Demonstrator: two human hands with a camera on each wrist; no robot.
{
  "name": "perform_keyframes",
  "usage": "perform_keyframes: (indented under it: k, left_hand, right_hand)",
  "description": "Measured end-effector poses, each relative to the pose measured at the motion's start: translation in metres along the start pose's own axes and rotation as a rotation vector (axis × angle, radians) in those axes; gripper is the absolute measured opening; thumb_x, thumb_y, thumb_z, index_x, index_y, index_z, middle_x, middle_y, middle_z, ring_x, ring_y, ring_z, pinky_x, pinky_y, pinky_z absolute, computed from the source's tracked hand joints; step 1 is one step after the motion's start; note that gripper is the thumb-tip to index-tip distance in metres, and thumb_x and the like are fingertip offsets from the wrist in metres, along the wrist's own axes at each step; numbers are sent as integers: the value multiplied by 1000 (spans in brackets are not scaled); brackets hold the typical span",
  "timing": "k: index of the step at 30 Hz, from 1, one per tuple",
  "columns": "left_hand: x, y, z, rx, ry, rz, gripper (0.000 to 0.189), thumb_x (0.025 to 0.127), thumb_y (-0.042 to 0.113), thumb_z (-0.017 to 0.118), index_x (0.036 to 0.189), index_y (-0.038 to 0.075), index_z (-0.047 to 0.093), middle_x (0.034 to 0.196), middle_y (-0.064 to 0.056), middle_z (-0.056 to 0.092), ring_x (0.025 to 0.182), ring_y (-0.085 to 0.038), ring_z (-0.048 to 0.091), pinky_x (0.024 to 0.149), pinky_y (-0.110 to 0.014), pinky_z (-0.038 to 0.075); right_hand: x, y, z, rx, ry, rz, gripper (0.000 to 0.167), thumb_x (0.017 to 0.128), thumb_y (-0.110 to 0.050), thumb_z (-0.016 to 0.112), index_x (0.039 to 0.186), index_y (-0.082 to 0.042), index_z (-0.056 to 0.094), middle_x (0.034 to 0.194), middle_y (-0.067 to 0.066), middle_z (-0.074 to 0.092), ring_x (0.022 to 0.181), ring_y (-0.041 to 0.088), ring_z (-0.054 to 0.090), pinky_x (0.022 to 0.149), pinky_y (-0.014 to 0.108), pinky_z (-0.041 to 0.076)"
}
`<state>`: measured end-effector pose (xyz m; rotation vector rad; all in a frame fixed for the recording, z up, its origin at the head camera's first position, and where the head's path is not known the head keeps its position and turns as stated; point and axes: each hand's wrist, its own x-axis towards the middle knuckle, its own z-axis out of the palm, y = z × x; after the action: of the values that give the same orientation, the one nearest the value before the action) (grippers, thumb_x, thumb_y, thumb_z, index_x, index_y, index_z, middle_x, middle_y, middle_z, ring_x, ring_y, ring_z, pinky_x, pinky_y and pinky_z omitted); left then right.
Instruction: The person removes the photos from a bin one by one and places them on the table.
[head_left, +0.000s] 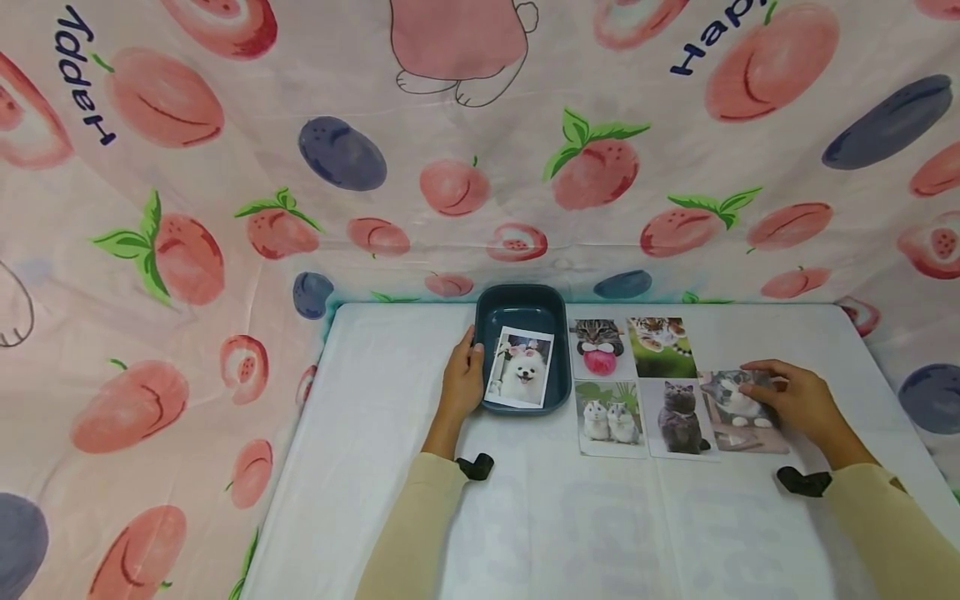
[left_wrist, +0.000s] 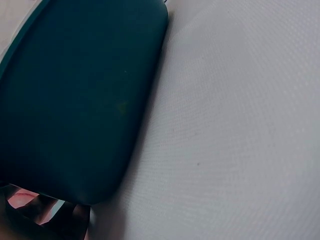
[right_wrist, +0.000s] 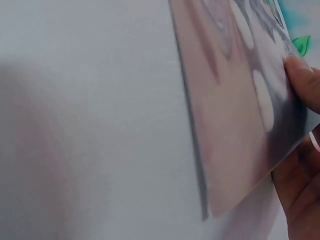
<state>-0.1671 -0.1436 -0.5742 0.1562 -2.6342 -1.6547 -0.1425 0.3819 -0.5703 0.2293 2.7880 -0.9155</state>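
Observation:
My left hand [head_left: 462,375] holds the left side of a dark teal rectangular tray [head_left: 558,400], its fingers along the outer wall. In the left wrist view the tray's outside [left_wrist: 80,100] fills the left part, with some fingers [left_wrist: 75,220] at its lower end. Inside the tray lies a photo card of a white fluffy dog [head_left: 522,375]. On the right, my right hand [head_left: 798,404] pinches a photo card of a grey and white cat [head_left: 750,437]. The right wrist view shows the thumb [right_wrist: 304,82] on this card's face and other fingers behind it.
Beside the tray on the white table [head_left: 360,392] lie several cards: a tabby with a pink ball [head_left: 600,346], a tiger [head_left: 663,342], two hamsters [head_left: 611,417] and a dark grey cat [head_left: 678,421]. A fruit-patterned cloth [head_left: 510,200] hangs behind the table.

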Motion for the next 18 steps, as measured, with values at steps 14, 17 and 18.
perform_keyframes:
  k: [14,17,18]
  left_hand:
    - [0,0,-1,-5,6,14,53,112,37,39,161,18,34,152,-16,50,140,-31,49,120,-52,34]
    - [0,0,-1,-4,4,16,53,112,37,39,161,18,34,150,-16,52,138,-31,50,119,-52,35]
    - [0,0,-1,-6,4,18,53,112,36,39,161,19,34,149,-16,52,138,-31,50,119,-52,36]
  right_hand:
    - [-5,-4,0,-148,43,-66,46,89,-20,79,129,-3,63,107,30,64,89,38,57,70,47,50]
    - [-6,-2,-2,-155,26,-64,47,90,-23,79,129,-2,62,111,32,63,92,41,58,73,54,51]
    - [-6,-2,-2,-158,22,-63,48,90,-24,79,130,-2,62,112,33,63,93,42,59,73,55,51]
